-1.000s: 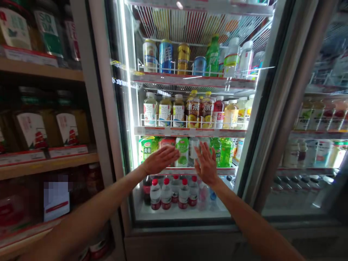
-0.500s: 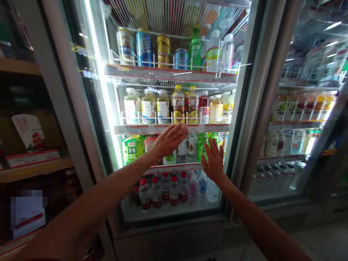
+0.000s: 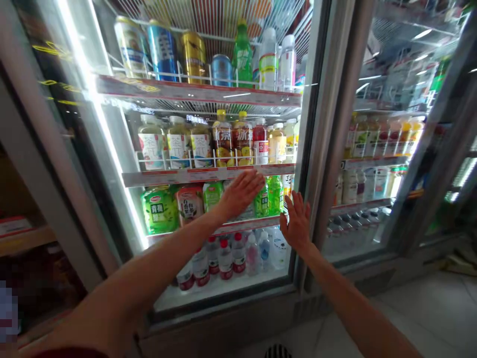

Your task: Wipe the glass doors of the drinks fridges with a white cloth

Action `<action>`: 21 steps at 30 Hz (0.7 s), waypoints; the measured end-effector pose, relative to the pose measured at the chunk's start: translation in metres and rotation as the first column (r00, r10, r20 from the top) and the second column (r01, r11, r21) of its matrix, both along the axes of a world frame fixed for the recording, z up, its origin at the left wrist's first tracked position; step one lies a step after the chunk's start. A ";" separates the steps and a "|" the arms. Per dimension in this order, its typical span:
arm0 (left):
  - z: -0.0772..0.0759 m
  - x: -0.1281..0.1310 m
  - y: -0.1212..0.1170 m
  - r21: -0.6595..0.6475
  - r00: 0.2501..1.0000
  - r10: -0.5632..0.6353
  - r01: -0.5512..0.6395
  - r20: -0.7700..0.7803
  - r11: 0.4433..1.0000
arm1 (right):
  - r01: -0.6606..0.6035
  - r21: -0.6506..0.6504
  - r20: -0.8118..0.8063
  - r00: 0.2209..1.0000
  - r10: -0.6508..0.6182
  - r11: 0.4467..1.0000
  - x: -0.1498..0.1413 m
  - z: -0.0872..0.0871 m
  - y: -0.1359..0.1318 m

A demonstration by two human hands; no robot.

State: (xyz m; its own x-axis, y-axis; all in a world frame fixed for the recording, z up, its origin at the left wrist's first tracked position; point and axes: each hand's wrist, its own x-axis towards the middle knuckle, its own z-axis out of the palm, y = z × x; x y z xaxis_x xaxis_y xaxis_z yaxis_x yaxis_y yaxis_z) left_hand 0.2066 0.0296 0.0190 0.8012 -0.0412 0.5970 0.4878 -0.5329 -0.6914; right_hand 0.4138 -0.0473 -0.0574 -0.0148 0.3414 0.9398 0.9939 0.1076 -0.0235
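Observation:
Both my hands are raised before a lit drinks fridge (image 3: 231, 308) with shelves behind reflecting glass. My left hand (image 3: 244, 191) is stretched out flat, fingers extended, holding nothing. It hides part of the shelf with the green tea bottles (image 3: 275, 196) and the green jug (image 3: 159, 211). Near the right side of the fridge's frame, my right hand (image 3: 297, 221) is up with its fingers apart and nothing in it. Whether either hand touches the glass, I cannot tell. Brown iced tea bottles (image 3: 243, 139) with yellow caps stand on the shelf above my left hand.
Cans (image 3: 194, 57) and a green bottle (image 3: 243, 54) line the top shelf. Red-capped bottles (image 3: 225, 261) stand at the bottom. A metal door post (image 3: 333, 124) divides this fridge from another one with juice bottles (image 3: 383, 136). Tiled floor (image 3: 428, 308) lies at the lower right.
The view has turned right and come closer, so the fridge has slid left. My right hand now overlaps the fridge's right frame. Both hands keep their flat, open shape.

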 end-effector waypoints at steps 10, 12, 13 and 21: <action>0.012 0.072 -0.002 -0.027 0.999 -0.044 0.044 0.020 0.999 | 0.101 0.029 -0.051 0.994 -0.100 0.994 0.043 -0.006 -0.016; 0.000 0.084 -0.003 -0.017 0.996 -0.083 0.082 -0.033 0.996 | 0.109 0.036 -0.058 0.993 -0.107 0.993 0.050 -0.009 -0.020; -0.013 0.089 -0.005 -0.015 0.986 -0.121 0.120 -0.118 0.993 | 0.109 0.035 -0.059 0.993 -0.107 0.993 0.053 -0.011 -0.022; -0.023 0.117 -0.004 -0.038 0.976 -0.163 0.159 -0.145 0.986 | 0.133 0.050 -0.096 0.987 -0.128 0.990 0.069 -0.018 -0.034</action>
State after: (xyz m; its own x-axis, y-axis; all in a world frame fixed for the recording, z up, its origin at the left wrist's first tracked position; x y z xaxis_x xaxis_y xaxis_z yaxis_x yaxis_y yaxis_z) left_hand 0.3236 0.0254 -0.0045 0.8644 -0.1633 0.4755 0.2878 -0.6147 -0.7343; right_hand 0.4826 -0.0810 -0.0751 0.1144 0.2815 0.9527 0.9933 -0.0193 -0.1136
